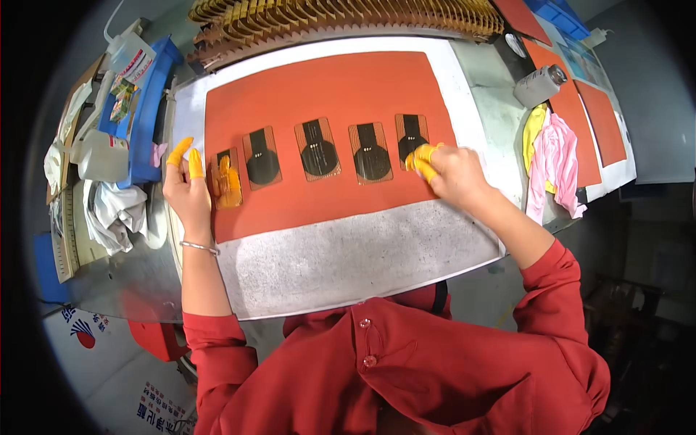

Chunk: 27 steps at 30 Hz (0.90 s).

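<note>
Five small rectangular cards with dark round-and-stem shapes and fine copper-coloured lines lie in a row on an orange-red mat [319, 210]. Beside the leftmost card [226, 177], which has a glossy yellow patch on it, is my left hand [187, 192]; its yellow-cotted fingers are raised and apart, holding nothing I can see. Over the lower part of the rightmost card [411, 130], my right hand [453, 174] has its yellow-cotted fingertips pinched together. What sits between them is hidden. The other three are a second card [262, 158], a middle card [317, 148] and a fourth card [371, 154].
A rack of curved yellow-brown slats [348, 16] runs along the back. At left stand a blue tray [148, 109], a white plastic bottle [104, 156] and a crumpled white cloth [116, 214]. On the right are a grey bottle [540, 85] and pink cloth [554, 163].
</note>
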Tool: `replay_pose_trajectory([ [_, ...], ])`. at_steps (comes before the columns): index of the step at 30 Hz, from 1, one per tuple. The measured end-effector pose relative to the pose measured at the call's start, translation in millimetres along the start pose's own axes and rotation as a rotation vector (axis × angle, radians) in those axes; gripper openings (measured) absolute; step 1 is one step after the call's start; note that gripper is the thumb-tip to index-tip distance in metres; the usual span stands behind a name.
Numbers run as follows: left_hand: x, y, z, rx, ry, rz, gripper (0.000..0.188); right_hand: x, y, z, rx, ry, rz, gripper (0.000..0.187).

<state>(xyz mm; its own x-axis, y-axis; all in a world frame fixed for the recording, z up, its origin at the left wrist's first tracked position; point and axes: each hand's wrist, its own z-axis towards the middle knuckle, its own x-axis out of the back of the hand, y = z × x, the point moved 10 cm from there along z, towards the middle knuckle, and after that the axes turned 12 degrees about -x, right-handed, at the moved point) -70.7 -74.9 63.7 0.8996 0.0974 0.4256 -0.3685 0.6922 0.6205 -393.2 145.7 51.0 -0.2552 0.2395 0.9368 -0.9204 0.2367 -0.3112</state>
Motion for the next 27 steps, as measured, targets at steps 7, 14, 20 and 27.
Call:
replay_pose_trajectory([
  [7,1.7,-1.5,-2.0,0.009,0.003,-0.001,0.021,-2.4,0.3,1.3,0.003,-0.047,0.022,0.007],
  [14,-1.4,2.9,-0.4,0.009,0.001,-0.031,0.022,-2.7,1.6,2.4,0.059,-0.007,-0.008,0.006],
  [20,-4.0,-2.0,-2.5,0.030,-0.022,-0.042,0.022,-2.6,9.7,9.1,-0.005,-0.051,-0.040,0.009],
  [27,-3.0,1.0,-2.5,0.014,-0.014,-0.038,0.022,-6.6,30.0,27.0,-0.268,-0.238,0.339,0.011],
])
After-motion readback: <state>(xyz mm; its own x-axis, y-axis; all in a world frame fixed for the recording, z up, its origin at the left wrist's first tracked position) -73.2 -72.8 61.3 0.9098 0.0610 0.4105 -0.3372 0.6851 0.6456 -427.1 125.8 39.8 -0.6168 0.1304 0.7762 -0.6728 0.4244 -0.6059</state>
